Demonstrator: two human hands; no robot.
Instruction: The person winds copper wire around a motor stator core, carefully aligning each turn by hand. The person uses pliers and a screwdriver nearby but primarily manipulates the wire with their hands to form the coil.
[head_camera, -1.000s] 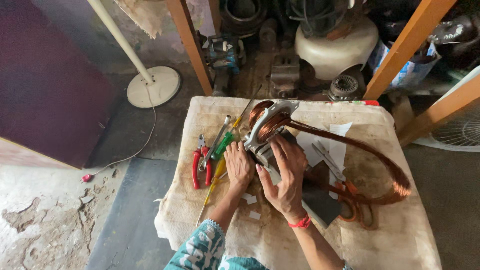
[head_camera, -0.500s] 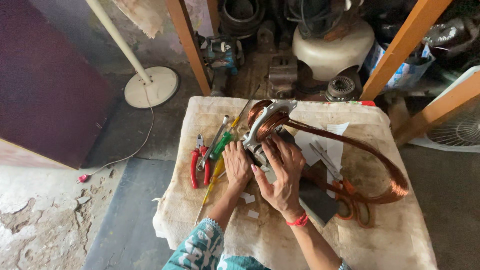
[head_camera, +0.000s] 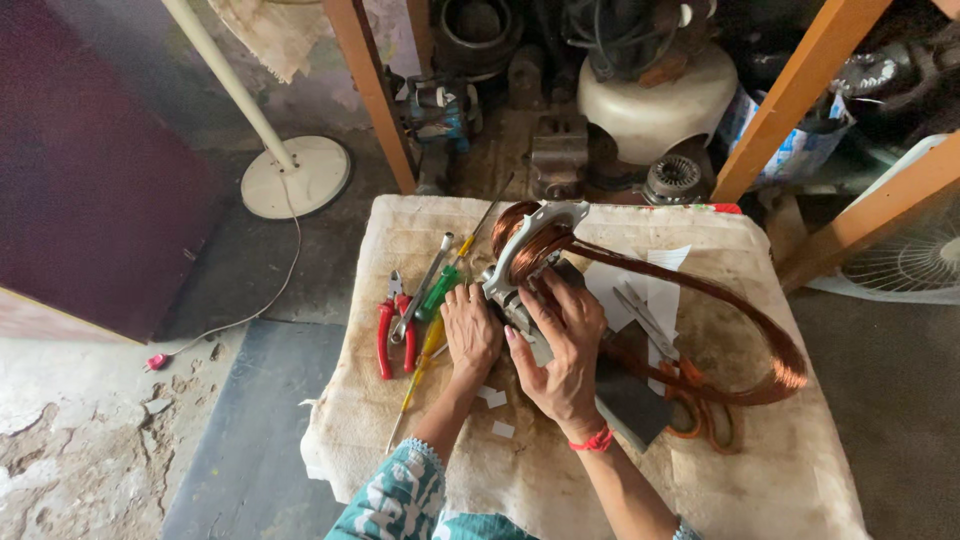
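Note:
Both of my hands grip a grey metal motor stator (head_camera: 528, 262) standing on a cloth-covered table (head_camera: 760, 470). My left hand (head_camera: 470, 328) presses against its left side. My right hand (head_camera: 562, 350), with a red band at the wrist, wraps its front and right side. A bundle of copper wire (head_camera: 770, 330) is wound into the stator's top and sweeps out in a long loop to the right. Red-handled pliers (head_camera: 392, 330), a green-handled screwdriver (head_camera: 440, 290) and a yellow-handled screwdriver (head_camera: 428, 352) lie just left of my left hand.
Orange-handled scissors (head_camera: 690, 400), white paper pieces (head_camera: 660, 285) and a dark grey sheet (head_camera: 625, 400) lie right of my hands. A white fan stand (head_camera: 295, 175) and its cord are on the floor at left. Orange wooden posts (head_camera: 375, 95), motor parts and a fan guard (head_camera: 915, 260) surround the table.
My hands have shifted only slightly on the stator. The view has moved a little; the tools and copper loop lie as before.

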